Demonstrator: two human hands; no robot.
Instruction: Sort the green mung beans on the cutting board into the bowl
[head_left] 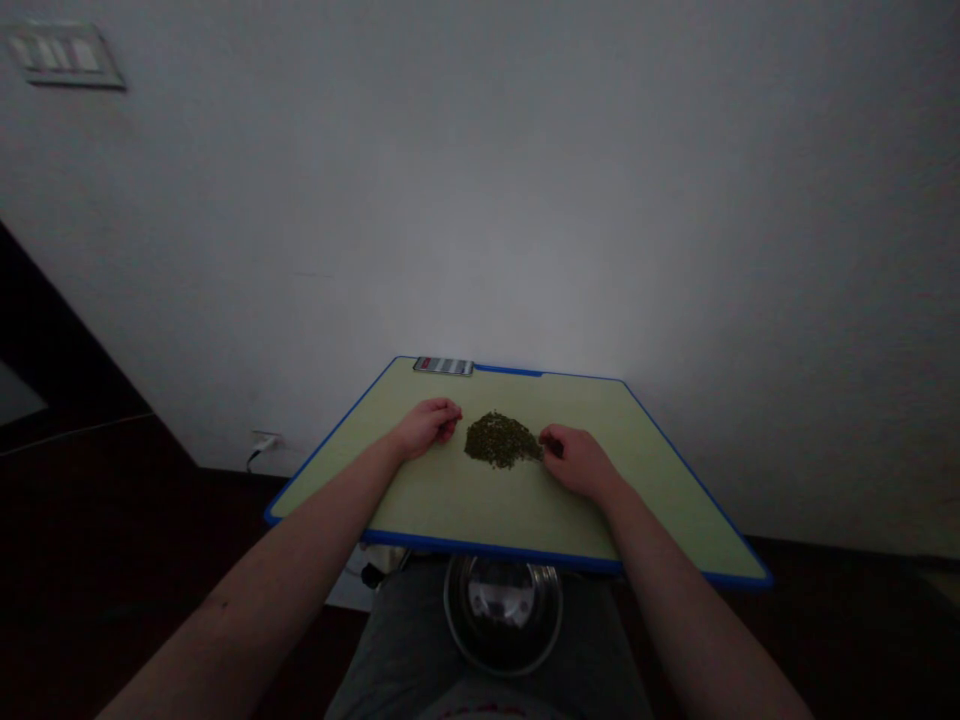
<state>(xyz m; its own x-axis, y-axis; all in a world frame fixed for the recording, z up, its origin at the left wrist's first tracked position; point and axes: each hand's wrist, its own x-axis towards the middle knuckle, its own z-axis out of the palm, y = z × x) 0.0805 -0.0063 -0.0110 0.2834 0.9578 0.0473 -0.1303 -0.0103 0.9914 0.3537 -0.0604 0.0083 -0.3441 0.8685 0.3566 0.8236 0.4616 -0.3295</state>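
Far left, high on the white wall, sits a pale switch plate point(66, 55). Lower down, just above the dark floor, a white plug point(264, 442) fills a wall socket, with a thin black cable dropping from it.

Your forearms reach in from the bottom corners towards a pale green cutting board point(487, 547) with a blue rim, set at an angle to the camera. Your left grip point(427, 428) rests near the middle of the board, with the fingers curled loosely. It sits just beside the pile and holds nothing that can be seen, though you cannot tell for sure whether it is closed.

At the far edge of the board lies a flat rectangular device point(442, 366), possibly a phone; it is too dim to tell. Below the near edge, a steel bowl point(502, 612) sits on your grey trousers point(390, 635).

A low pile of dark green flakes point(499, 440) lies at the centre of the board, between your hands. Your right grip point(577, 462) sits at the pile's right side, its curled fingertips touching the flakes. You cannot tell whether it is pinching any.
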